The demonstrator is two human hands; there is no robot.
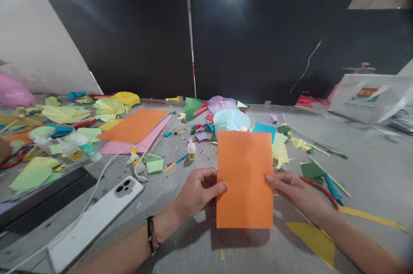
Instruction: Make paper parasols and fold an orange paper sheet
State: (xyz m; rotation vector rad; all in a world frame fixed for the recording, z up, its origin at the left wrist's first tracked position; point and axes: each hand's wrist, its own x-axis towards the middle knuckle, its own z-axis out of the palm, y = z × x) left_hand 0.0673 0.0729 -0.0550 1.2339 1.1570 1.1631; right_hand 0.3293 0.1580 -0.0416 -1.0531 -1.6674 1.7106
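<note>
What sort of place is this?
Probably a paper-craft workspace: the left hand and right hand hold orange paper, a light-blue paper disc shows beyond it, and a small white bottle stands on the gray table.

Left hand (198,189) and right hand (289,184) had some orange paper (245,175) pinched by its sides, white phone (98,221) just lying off left.

Orange sheet (245,175): your paper, matt, smooth
Phone (97,224): smooth back (glass or plastic, you cannot tell)
Small bottle (191,152): plastic
</note>
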